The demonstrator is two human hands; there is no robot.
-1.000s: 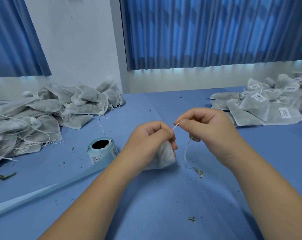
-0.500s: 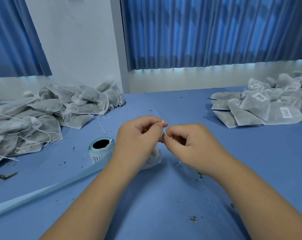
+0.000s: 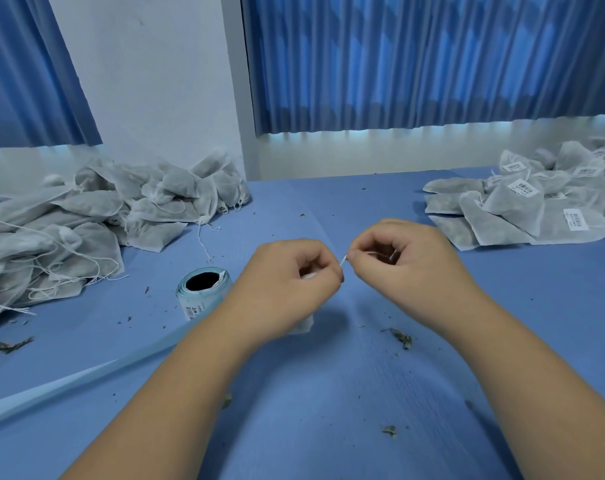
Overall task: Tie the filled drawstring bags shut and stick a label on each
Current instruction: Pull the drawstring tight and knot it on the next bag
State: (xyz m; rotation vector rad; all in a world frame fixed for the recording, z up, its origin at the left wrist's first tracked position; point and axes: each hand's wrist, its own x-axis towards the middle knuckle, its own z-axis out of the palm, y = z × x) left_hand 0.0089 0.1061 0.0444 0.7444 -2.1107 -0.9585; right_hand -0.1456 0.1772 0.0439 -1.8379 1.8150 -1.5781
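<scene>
Tying one bag. The left hand (image 3: 287, 282) grips the gathered neck of a small white bag (image 3: 304, 327), whose lower corner shows beneath the palm, close to the blue worktop (image 3: 328, 410). The right hand (image 3: 408, 268) pinches the drawstring (image 3: 343, 262); both grips are clamped. The string runs short, rising from left grip to right, so tightening probably calls for a rightward pull. The label roll (image 3: 204, 292) lies just left of the left hand.
</scene>
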